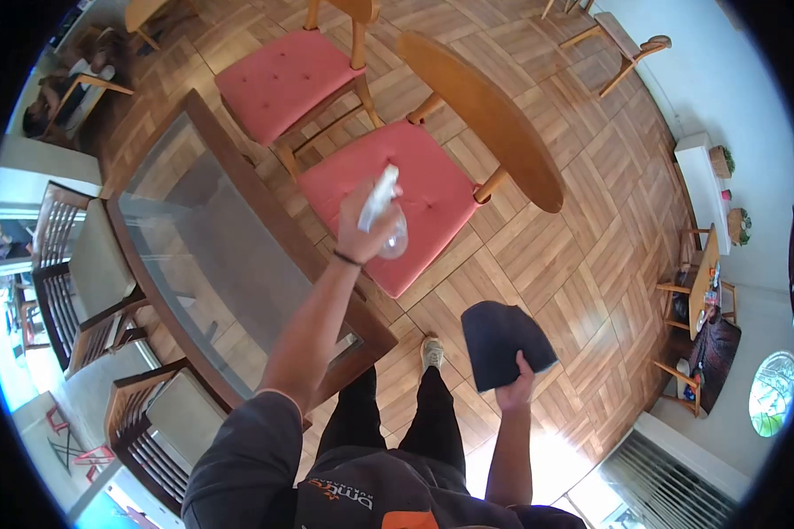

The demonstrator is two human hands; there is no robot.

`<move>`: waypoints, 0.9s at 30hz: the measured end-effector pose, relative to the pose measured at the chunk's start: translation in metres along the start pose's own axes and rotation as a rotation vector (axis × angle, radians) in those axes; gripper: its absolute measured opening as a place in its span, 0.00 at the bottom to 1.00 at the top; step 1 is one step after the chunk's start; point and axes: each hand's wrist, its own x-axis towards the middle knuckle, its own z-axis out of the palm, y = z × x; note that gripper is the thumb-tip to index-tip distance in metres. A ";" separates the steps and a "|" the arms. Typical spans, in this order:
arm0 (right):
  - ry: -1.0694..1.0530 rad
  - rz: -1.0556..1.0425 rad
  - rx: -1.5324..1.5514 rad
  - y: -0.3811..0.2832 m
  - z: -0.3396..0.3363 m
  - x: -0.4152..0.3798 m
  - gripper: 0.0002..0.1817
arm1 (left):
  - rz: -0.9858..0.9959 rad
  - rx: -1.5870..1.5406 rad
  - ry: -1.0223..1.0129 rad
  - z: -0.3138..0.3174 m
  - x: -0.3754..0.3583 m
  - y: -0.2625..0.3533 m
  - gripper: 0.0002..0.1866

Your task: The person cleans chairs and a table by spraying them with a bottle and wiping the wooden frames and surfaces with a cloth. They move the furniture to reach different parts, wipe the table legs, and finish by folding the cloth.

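My left hand (360, 231) is closed around a clear spray bottle (397, 240) with a white trigger head. It is above the pink cushioned seat of a wooden chair (437, 189), whose curved backrest points away to the upper right. In my right hand (515, 390) is a folded dark cloth (503, 339), gripped at its lower edge with the thumb on top. The cloth hangs over the wooden floor, apart from the chair.
A glass-topped wooden table (238, 238) stands to my left, close to the chair. Another pink-seated chair (287, 84) is beyond. Beige-seated chairs (101, 269) line the table's far side. A person (88, 75) is at the upper left. Parquet floor (582, 229) stretches right.
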 end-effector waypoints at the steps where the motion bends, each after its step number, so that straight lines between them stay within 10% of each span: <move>1: 0.033 0.001 0.005 0.012 0.002 0.004 0.21 | 0.005 0.037 -0.019 -0.006 0.020 -0.019 0.12; 27: 0.138 0.037 0.145 0.085 0.002 -0.013 0.23 | 0.076 0.240 -0.410 0.137 0.002 -0.057 0.10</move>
